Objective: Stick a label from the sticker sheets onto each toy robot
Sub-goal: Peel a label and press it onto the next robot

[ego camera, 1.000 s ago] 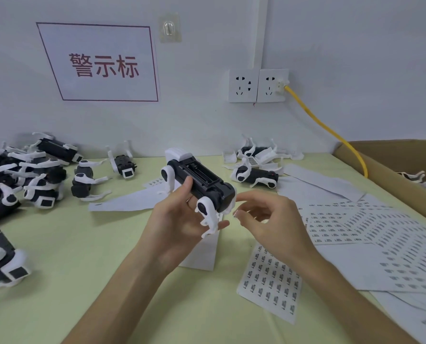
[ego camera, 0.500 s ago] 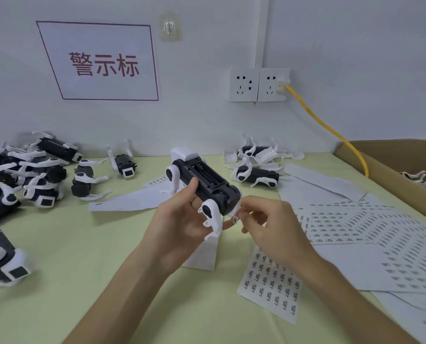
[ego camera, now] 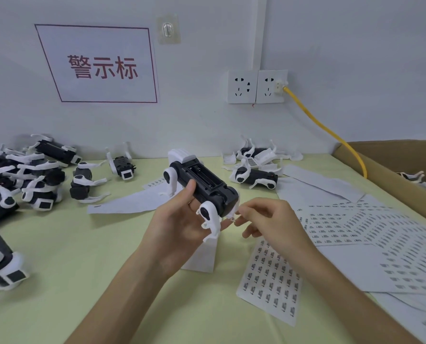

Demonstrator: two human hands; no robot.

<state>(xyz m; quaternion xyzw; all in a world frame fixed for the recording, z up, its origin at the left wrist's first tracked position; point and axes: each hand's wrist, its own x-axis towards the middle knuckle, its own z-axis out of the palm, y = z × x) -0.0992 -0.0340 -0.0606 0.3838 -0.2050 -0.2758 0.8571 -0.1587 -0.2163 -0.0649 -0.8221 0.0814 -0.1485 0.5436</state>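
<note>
Right now the left hand (ego camera: 179, 219) grips a black and white toy robot (ego camera: 202, 184) in the middle of the frame, lifted off the table (ego camera: 70, 256). The thumb lies on the robot's dark body and the other fingers curl underneath. The robot is belly up, so its open battery slot faces the camera and its white legs stick out to the sides.

The right hand (ego camera: 269, 219) is just right of centre with its fingers curled. Its thumb and forefinger tips meet right at the robot's near end. Whether a label sits between them is too small to tell.

Below that hand, in the lower middle of the frame, a sticker sheet (ego camera: 269, 281) lies flat on the table. More sticker sheets (ego camera: 368, 232) overlap across the right side. A cluster of other robots (ego camera: 40, 175) lies along the left edge, and two more robots (ego camera: 254, 173) lie near the wall at centre right.

A cardboard box (ego camera: 381, 165) fills the right edge. A yellow cable (ego camera: 326, 130) runs from the wall sockets (ego camera: 256, 85) at upper centre down towards it. A white sign (ego camera: 100, 65) with red characters is stuck on the wall at upper left, with a clear hook (ego camera: 168, 29) beside it.
</note>
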